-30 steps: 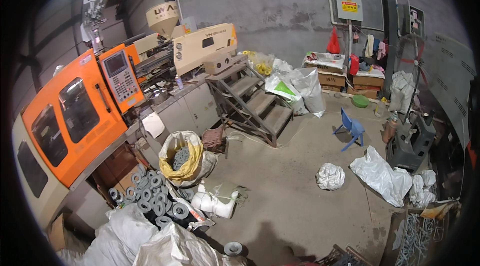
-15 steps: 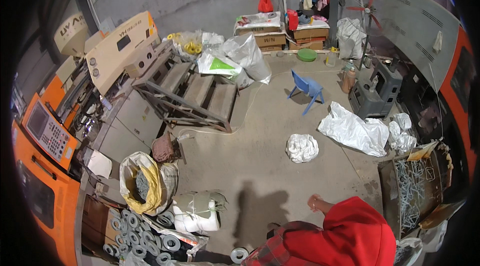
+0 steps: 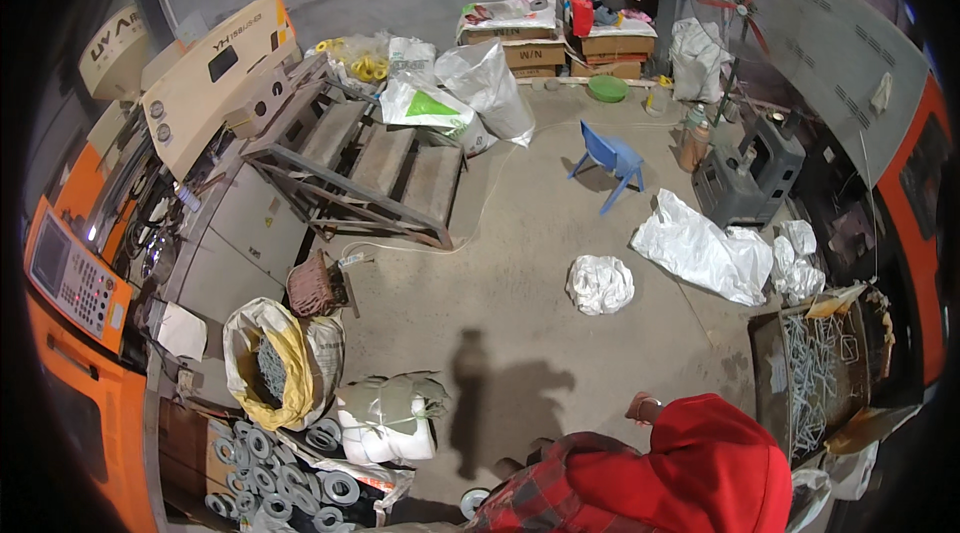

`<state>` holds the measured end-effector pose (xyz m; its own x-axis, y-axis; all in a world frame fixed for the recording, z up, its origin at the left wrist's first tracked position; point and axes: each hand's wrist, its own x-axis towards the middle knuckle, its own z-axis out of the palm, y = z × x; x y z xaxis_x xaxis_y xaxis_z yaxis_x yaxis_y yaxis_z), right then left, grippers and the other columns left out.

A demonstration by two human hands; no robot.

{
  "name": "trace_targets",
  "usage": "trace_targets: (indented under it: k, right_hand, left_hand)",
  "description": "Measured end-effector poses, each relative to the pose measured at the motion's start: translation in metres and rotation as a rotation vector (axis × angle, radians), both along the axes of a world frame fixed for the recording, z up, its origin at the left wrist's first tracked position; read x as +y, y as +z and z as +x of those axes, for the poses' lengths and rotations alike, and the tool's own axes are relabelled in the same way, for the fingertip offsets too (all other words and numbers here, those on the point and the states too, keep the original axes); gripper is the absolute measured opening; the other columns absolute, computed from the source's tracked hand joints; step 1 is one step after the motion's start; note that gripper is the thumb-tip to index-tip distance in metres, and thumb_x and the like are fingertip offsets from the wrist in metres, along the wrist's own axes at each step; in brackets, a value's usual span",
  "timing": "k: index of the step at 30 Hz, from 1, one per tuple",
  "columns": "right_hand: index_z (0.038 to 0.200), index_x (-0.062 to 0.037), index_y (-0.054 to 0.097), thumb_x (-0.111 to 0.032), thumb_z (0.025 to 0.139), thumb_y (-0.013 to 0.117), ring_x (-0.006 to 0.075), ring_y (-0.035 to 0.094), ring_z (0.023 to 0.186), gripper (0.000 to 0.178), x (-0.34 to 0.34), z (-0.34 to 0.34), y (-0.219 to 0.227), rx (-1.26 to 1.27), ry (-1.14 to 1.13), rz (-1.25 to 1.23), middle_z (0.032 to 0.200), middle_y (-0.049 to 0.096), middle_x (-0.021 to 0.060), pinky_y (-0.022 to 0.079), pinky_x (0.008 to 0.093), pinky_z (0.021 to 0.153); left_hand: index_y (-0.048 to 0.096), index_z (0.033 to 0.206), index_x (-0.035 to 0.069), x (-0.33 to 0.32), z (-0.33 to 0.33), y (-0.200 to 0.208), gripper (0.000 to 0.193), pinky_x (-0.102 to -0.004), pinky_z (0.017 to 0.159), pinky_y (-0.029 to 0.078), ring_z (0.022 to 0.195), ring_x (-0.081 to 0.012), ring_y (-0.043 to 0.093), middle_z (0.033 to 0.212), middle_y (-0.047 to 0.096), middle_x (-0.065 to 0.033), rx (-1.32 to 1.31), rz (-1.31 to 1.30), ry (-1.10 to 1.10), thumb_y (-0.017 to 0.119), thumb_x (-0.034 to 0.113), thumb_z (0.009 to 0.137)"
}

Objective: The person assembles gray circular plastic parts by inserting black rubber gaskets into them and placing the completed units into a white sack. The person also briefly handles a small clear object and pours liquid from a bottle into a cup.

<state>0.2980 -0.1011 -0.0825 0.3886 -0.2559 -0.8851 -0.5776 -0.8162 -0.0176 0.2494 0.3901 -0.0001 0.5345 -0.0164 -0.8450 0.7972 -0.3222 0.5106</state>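
Note:
A red sleeve comes in from the lower right, and my right hand (image 3: 643, 407) shows small at its end, over the concrete floor. Something light-coloured circles the wrist. The fingers are too small to make out, and I see nothing held. Below the sleeve spreads red-and-dark plaid cloth (image 3: 545, 493). A grey ring (image 3: 474, 503) lies on the floor beside the cloth, partly covered by it. My left hand does not show. Nearest beyond my right hand is a crumpled white bag (image 3: 600, 285) on the floor.
Grey rings (image 3: 262, 478) lie heaped at lower left, near a tied white bundle (image 3: 388, 433) and an open yellow-lined sack (image 3: 290, 363). Metal steps (image 3: 380, 163) stand by the orange machine (image 3: 80, 333). Rightward are a bin of metal rods (image 3: 757, 373) and a blue chair (image 3: 610, 158).
The view has shifted slightly, so most things sit higher and further left. My right hand and sleeve keep nearly the same place; the hand turns slightly. The floor ring is more covered by plaid cloth.

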Motion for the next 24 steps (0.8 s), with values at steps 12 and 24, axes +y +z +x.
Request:
trace_targets:
  k: [12,24]
  right_hand:
    - [0.081,0.0012,0.067,-0.04,0.087,0.049,0.0235,0.063,0.055,0.045,0.055,-0.045,0.12,-0.126,-0.525,0.02,0.066,0.064,0.0135,0.054,0.0413,0.059]
    - [0.092,-0.0113,0.071,-0.045,0.075,0.068,0.0254,0.067,0.08,0.038,0.049,-0.118,0.018,-0.039,-0.079,-0.174,0.083,0.07,0.0084,0.053,0.0396,0.079]
  left_hand:
    - [0.067,0.083,0.005,0.054,0.062,-0.003,0.018,-0.0307,0.05,0.052,0.061,-0.0181,0.064,0.068,0.063,-0.0042,-0.004,0.09,-0.161,0.06,0.021,0.083]
    - [0.067,0.083,0.005,0.069,0.108,-0.001,0.018,-0.0309,0.05,0.052,0.061,-0.0185,0.063,0.068,0.063,-0.0043,-0.041,0.098,-0.304,0.059,0.02,0.084]
